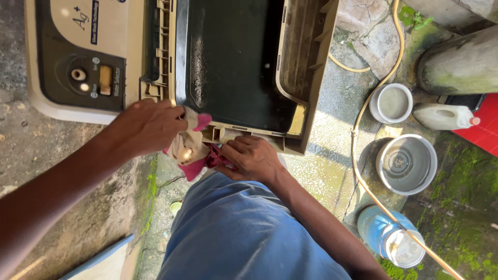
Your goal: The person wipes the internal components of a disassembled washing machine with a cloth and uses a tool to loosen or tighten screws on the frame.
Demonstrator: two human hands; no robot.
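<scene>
A beige washing-machine top panel (311, 98) with a dark lid (233, 67) and a control section (83, 62) rests upside down against my lap. My left hand (148, 124) presses a pink and cream rag (189, 148) against the panel's near edge. My right hand (251, 158) grips the lower end of the same rag, just under the panel's beige frame. My blue shorts (244, 233) fill the lower middle.
On the mossy concrete ground to the right stand a small white pot (391, 102), a metal bucket (407, 163), a blue container (386, 236) and a white jug (443, 116). A yellowish hose (358, 135) runs across them. A red surface (485, 127) lies at the far right.
</scene>
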